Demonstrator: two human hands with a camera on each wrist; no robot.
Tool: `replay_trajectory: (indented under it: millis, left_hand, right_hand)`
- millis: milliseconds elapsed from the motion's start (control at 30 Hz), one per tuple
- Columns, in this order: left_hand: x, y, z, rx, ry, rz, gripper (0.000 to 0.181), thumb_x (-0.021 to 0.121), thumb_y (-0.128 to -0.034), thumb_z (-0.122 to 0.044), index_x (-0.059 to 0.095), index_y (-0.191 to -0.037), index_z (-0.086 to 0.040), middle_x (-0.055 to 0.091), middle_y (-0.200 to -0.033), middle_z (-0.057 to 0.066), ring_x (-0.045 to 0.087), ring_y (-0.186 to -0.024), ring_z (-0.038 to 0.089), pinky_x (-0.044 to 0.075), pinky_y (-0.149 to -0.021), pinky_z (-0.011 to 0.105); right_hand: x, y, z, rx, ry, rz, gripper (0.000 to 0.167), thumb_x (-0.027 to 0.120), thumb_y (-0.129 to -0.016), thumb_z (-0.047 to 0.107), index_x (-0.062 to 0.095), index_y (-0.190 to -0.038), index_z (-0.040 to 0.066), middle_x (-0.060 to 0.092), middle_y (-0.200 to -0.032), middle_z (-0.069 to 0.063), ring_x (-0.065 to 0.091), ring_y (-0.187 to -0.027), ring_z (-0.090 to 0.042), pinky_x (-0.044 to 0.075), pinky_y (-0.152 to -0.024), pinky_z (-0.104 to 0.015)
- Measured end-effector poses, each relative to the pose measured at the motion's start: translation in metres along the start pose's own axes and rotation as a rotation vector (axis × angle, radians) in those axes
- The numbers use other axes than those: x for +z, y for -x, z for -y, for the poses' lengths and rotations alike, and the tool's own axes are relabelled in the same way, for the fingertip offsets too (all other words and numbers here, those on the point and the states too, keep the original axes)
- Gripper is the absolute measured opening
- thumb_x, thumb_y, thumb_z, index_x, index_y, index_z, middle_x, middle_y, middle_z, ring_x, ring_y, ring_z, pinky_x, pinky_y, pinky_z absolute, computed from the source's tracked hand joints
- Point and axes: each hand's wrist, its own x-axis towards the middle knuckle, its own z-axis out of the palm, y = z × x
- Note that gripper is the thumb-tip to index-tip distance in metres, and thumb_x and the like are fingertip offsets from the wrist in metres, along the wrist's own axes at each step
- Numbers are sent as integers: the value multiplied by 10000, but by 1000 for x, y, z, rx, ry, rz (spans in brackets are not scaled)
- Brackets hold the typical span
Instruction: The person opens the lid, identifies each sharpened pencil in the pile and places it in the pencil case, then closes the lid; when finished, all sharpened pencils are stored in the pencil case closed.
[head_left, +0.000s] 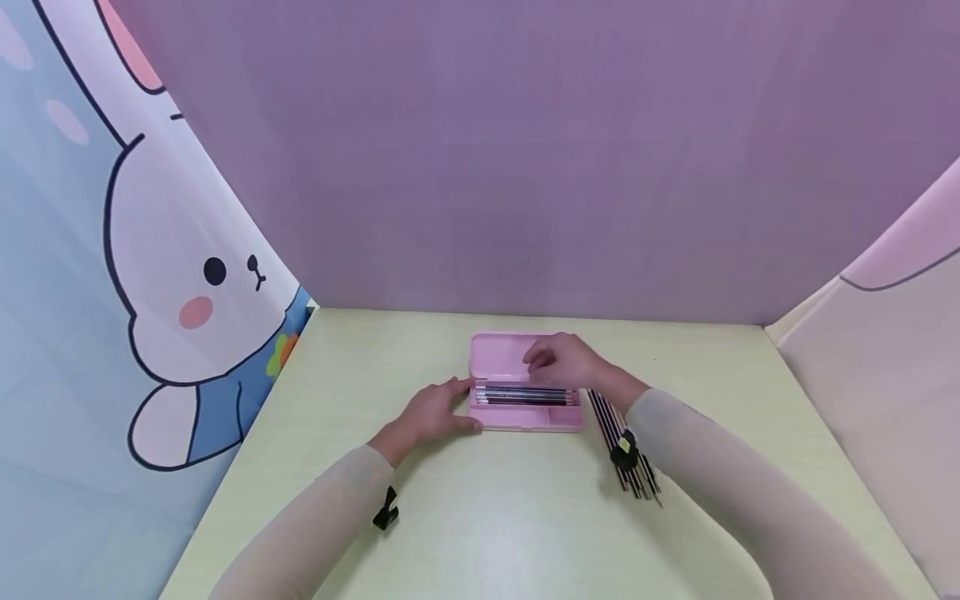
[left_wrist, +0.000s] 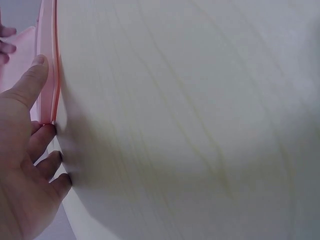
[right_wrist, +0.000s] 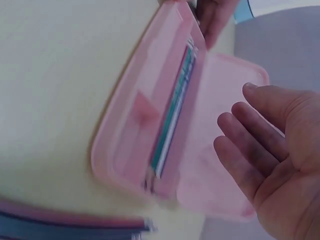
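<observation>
A pink pencil case (head_left: 513, 419) lies open on the table, its lid (right_wrist: 220, 90) folded back on the far side. Several pencils (head_left: 517, 395) lie side by side in its long compartment; green and blue ones (right_wrist: 172, 120) show in the right wrist view. My left hand (head_left: 433, 414) holds the case's left end, the thumb (left_wrist: 32, 82) along the front wall and the other fingers around the end. Above the lid hovers my right hand (head_left: 566, 362), fingers loosely bent with nothing between them. It hides part of the lid in the head view.
More pencils (head_left: 609, 429) lie in a loose bundle on the table, right of the case and partly beneath my right forearm. A purple backdrop (head_left: 525, 167) rises behind the table, with printed cloth (head_left: 172, 275) on the left side.
</observation>
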Motion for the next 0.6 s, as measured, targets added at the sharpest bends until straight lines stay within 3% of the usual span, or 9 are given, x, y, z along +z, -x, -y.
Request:
replay_trajectory:
  millis: [167,367,600]
  left_hand:
    - [2,-1,1,5,-9,-2,951,800,-829,-574,383,-1601,-208,477,-1584,101,483,-1428,365,415,-1172,523]
    - [1,-1,2,6,-29,-1,951,804,-823,-576,381,-1602,-233,492,-1573,89,513,-1404,351,424,-1166,514]
    - [2,0,2,9,-2,-3,947,811,-823,-561,390,-1598,-215,481,-1578,112,492,-1419,370,414,-1169,538]
  right_hand:
    - [-26,27,-10,95,-40,2,325,750,-931,105,704,-1233,-3,761,-1082,-94,716,-1022,-229,629,-819,-391]
    - [-47,61,-31,182,-94,-21,339,728,-944,100,664,-1251,-30,727,-1066,-155,707,-933,-279,633,-734,-518]
    - [-54,98,-57,278,-150,-51,330,677,-965,88,632,-1261,-52,704,-1029,-173,697,-916,-329,630,-680,-435]
